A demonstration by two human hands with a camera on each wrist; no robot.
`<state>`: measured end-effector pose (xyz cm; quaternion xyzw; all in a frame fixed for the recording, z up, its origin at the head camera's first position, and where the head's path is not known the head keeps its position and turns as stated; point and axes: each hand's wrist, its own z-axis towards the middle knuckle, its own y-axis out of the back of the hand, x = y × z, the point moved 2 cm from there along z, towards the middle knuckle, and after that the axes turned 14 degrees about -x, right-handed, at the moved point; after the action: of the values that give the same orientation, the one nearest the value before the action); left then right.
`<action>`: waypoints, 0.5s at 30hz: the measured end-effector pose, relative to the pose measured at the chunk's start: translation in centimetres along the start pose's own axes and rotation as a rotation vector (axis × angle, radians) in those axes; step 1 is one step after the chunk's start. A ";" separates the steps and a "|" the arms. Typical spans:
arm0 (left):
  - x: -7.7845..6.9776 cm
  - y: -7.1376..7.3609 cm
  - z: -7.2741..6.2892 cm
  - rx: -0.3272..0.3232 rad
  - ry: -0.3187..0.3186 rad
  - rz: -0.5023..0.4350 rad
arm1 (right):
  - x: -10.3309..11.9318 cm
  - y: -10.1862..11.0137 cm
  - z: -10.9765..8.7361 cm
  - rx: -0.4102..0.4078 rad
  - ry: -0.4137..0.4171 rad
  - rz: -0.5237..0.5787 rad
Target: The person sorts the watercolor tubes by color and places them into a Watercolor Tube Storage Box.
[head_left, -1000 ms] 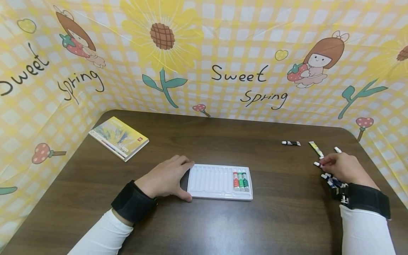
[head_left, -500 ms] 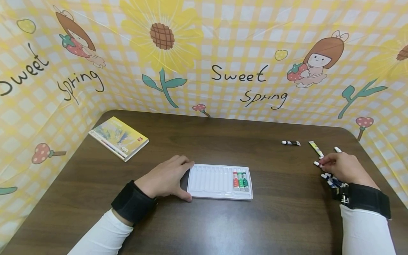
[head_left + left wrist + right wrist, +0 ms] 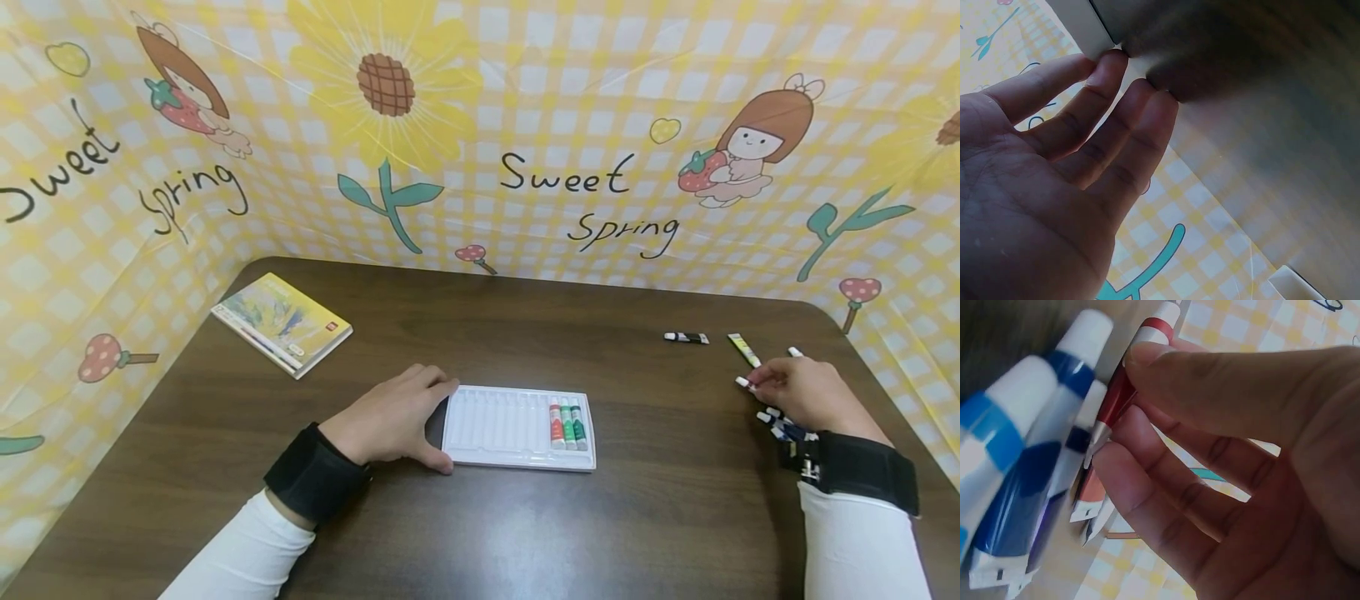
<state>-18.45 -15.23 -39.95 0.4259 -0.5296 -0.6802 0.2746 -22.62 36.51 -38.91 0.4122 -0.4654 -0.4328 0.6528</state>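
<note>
My left hand (image 3: 390, 417) holds the left end of a white plastic tray (image 3: 495, 427), thumb at the near corner and fingers at the far one. In its right end lie a red paint tube (image 3: 556, 427), a green one (image 3: 567, 429) and a dark green one (image 3: 578, 429). Over at the right, my right hand (image 3: 813, 396) pinches a dark red paint tube (image 3: 1116, 400) with a white cap between thumb and fingers. Beside it in the right wrist view are a dark blue tube (image 3: 1019, 497) and a light blue tube (image 3: 991, 447).
A black paint tube (image 3: 686, 338) and a yellow one (image 3: 742, 349) lie beyond the right hand. Near the back left corner rests a book with a yellow cover (image 3: 281, 325). Checked cloth (image 3: 570, 108) stands up behind the dark wooden table (image 3: 480, 333).
The capped end of the dark red tube has shifted slightly up and left in the right fingers. My left hand and the tray have stayed put.
</note>
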 end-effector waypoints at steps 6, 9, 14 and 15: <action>0.0 0.0 0.1 0.013 0.019 -0.012 | 1.5 -0.2 0.4 -0.002 0.016 0.019; 0.0 -0.1 0.1 0.017 0.026 -0.016 | 2.6 -0.4 0.7 0.000 0.016 0.019; 0.0 -0.1 0.1 0.016 0.028 -0.013 | 4.9 -0.8 1.3 -0.005 0.035 0.007; 0.0 -0.1 0.1 0.016 0.027 -0.013 | 5.3 -0.9 1.4 -0.004 0.043 0.012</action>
<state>-18.56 -15.15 -40.00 0.4406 -0.5285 -0.6719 0.2741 -23.08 31.02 -38.13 0.4172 -0.4530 -0.4210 0.6660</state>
